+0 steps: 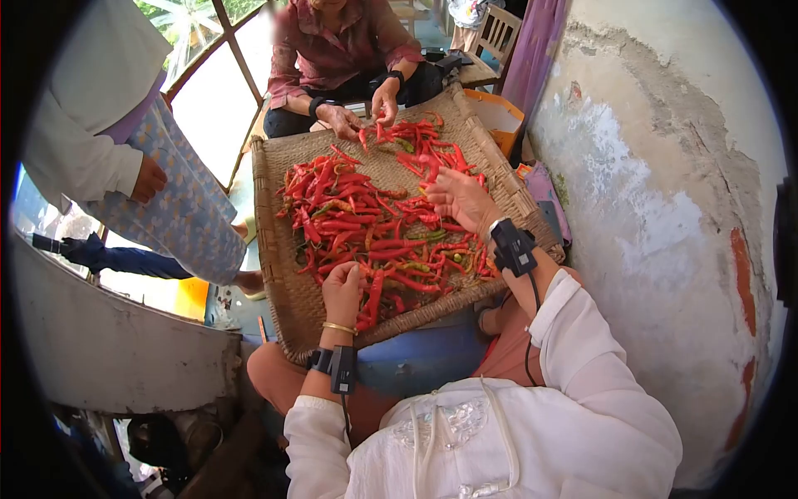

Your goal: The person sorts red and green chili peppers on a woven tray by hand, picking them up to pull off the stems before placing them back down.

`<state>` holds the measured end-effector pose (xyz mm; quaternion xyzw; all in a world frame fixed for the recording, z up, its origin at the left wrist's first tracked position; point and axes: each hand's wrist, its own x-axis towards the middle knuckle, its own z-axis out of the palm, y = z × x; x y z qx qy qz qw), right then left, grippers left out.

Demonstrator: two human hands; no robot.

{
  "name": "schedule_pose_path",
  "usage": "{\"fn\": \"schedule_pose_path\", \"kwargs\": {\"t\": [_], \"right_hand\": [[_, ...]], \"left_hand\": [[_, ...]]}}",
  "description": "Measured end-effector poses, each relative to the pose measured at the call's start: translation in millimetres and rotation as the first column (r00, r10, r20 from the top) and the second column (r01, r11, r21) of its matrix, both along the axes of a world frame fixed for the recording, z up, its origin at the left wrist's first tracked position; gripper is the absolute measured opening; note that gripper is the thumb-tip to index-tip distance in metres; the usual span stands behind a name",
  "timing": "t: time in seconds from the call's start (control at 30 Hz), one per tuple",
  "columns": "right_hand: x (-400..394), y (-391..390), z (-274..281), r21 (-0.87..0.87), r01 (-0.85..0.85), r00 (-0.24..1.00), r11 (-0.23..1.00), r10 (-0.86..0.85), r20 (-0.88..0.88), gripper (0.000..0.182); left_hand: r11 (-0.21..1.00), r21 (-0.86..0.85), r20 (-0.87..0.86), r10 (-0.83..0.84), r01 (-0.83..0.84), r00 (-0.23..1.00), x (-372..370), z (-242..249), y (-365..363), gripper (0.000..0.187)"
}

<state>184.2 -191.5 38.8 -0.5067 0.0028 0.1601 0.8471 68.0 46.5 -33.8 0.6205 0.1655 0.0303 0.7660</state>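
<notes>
Red chili peppers (345, 224), with a few green ones (428, 235) among them, lie heaped on a woven bamboo tray (287, 308). At the near edge of the heap my left hand (343, 289) is closed, its fingertips pinched together. Red peppers lie right beside those fingertips, and whatever is between them is hidden. Over the right part of the heap, my right hand (460, 198) has its fingers stretched out and apart, and I see nothing held in it. Both my wrists carry black strapped devices.
Across the tray, a seated person's hands (362, 121) hold a red pepper. Another person in a patterned skirt (170, 191) stands at the left. A rough plastered wall (640, 224) rises on the right. An orange box (496, 121) and a wooden chair (495, 46) are behind the tray.
</notes>
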Motion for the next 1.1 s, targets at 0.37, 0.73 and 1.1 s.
{"fn": "schedule_pose_path", "kwargs": {"t": [0.37, 0.73, 1.1], "right_hand": [[-56, 84, -102, -0.827, 0.043, 0.658, 0.561, 0.607, 0.446, 0.033], [-70, 66, -70, -0.280, -0.306, 0.952, 0.910, 0.297, -0.073, 0.009], [2, 26, -42, -0.048, 0.275, 0.961, 0.960, -0.273, 0.045, 0.039]], "left_hand": [[0.406, 0.899, -0.030, -0.324, 0.167, 0.946, -8, -11, -4, 0.025], [0.617, 0.751, -0.026, -0.327, 0.235, 0.945, -14, -3, -9, 0.027], [0.471, 0.868, 0.057, -0.413, 0.159, 0.909, -9, -7, -8, 0.022]]}}
